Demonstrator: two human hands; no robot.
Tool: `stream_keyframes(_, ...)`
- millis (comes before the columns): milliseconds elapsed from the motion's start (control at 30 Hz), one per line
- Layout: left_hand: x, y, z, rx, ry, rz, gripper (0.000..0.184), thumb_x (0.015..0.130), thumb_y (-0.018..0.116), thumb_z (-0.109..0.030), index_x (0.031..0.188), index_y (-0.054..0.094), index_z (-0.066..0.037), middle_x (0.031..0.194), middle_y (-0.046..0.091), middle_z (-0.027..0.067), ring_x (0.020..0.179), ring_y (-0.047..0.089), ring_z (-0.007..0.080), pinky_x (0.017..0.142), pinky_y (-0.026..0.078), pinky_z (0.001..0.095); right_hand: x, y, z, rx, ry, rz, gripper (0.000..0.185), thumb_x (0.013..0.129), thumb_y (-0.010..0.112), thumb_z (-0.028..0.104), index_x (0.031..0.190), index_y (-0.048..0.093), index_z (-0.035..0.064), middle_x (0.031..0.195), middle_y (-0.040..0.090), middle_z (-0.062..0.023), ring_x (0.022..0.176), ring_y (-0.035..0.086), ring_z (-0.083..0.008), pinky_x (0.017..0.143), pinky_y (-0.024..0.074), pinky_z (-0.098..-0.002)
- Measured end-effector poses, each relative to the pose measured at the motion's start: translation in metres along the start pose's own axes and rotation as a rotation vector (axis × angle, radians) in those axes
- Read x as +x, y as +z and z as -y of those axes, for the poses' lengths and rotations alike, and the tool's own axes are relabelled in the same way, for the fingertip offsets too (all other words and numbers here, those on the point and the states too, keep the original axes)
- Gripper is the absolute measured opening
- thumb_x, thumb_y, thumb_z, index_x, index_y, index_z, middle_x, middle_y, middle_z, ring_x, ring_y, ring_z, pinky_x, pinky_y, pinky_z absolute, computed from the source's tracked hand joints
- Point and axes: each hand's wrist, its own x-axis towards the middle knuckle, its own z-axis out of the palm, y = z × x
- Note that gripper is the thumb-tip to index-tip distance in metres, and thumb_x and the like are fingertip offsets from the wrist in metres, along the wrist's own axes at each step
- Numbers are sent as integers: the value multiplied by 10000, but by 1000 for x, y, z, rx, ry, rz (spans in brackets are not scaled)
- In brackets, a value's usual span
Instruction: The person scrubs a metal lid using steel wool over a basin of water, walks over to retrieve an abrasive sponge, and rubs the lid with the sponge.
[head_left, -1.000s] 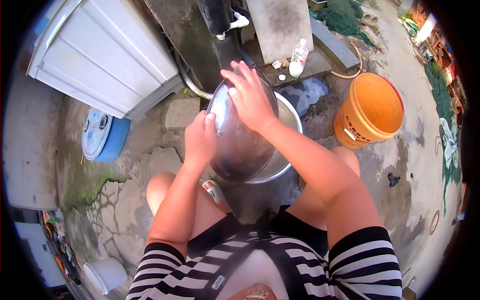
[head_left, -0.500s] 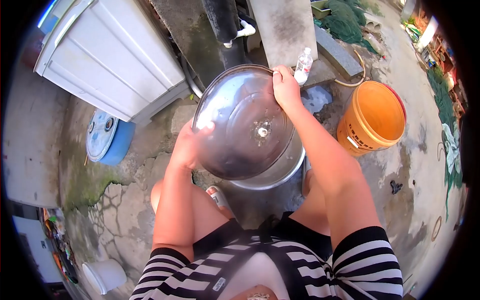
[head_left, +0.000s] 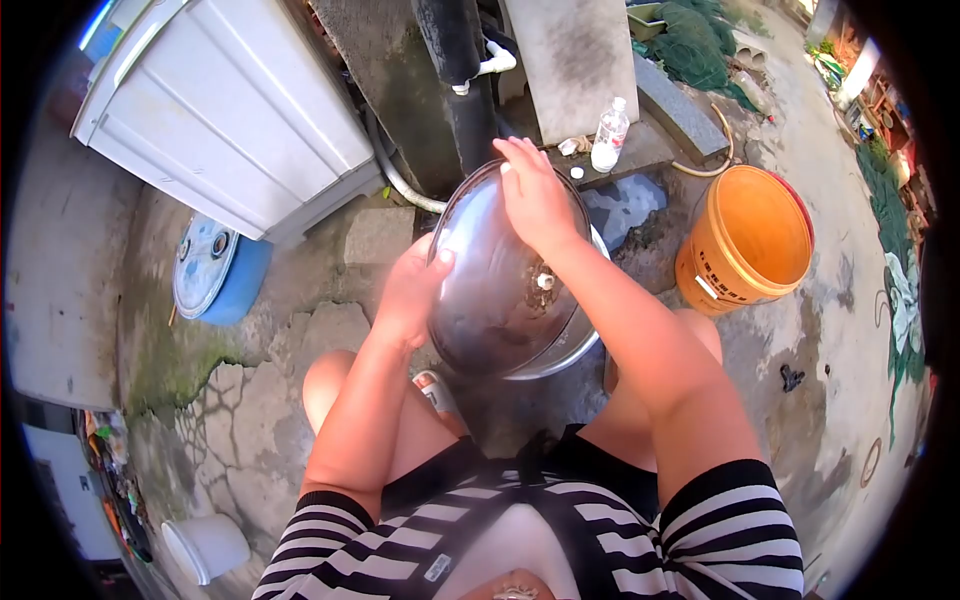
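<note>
A round metal pot lid (head_left: 485, 300) with a small pale knob stub (head_left: 545, 281) is tilted over a metal basin (head_left: 572, 360) between my knees. My left hand (head_left: 408, 295) grips the lid's left rim, thumb on the upper face and fingers hidden beneath. My right hand (head_left: 537, 200) lies on the lid's surface near its far edge, fingers stretched out. Whether anything is under that palm is hidden. Past the lid, a clear plastic bottle (head_left: 608, 140) stands on a stone ledge, with a small white cap (head_left: 577, 173) close by.
An orange bucket (head_left: 735, 250) stands to the right. At left are a large white bin (head_left: 230, 120) and a blue drum (head_left: 235, 280). A white bucket (head_left: 210, 550) lies on the ground at lower left. A black pipe (head_left: 445, 45) rises ahead.
The lid has turned more steeply and shifted right, following my left hand. My right hand has left the far rim and moved left onto the lid's face, its fingers now straightened.
</note>
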Motion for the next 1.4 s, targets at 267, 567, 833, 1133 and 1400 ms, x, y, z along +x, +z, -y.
stream_keyframes(267,8,-4,6,-45,21,-45,298,1080,573,-140,1348,606,-14,1194,694,75,1020,673,163,929,550,338,-35,-9,49,-24,-494,151,564,1012,618,116,1551,465,51,1556,519,-223,1453,479,-440,1243,339,-515)
stream_keyframes(567,7,1,1,-132,52,-61,322,1064,619,-180,1336,620,-8,1197,694,70,1071,653,176,973,533,366,19,-36,-1,305,34,-92,277,925,688,-13,1188,606,15,1222,712,-136,1174,673,-338,1058,514,-406)
stream_keyframes(833,6,1,6,-52,64,10,428,1061,628,-168,1451,580,4,1313,686,98,1159,648,179,1025,515,356,22,-35,-8,86,88,-130,197,899,732,29,1074,645,57,1048,703,-124,1086,652,-340,941,534,-431)
stream_keyframes(1133,9,7,11,-19,78,-16,356,1048,683,-218,1328,637,-4,1166,736,63,1023,685,144,936,547,323,10,-36,30,75,-137,7,105,894,724,53,971,653,43,1005,661,-122,1034,646,-352,918,528,-429)
stream_keyframes(1400,9,-2,17,91,67,-20,338,1059,663,-192,1330,638,8,1177,731,67,1028,679,139,948,542,317,-11,-29,49,209,-282,129,72,860,744,30,912,694,36,947,657,-125,961,657,-346,867,538,-422)
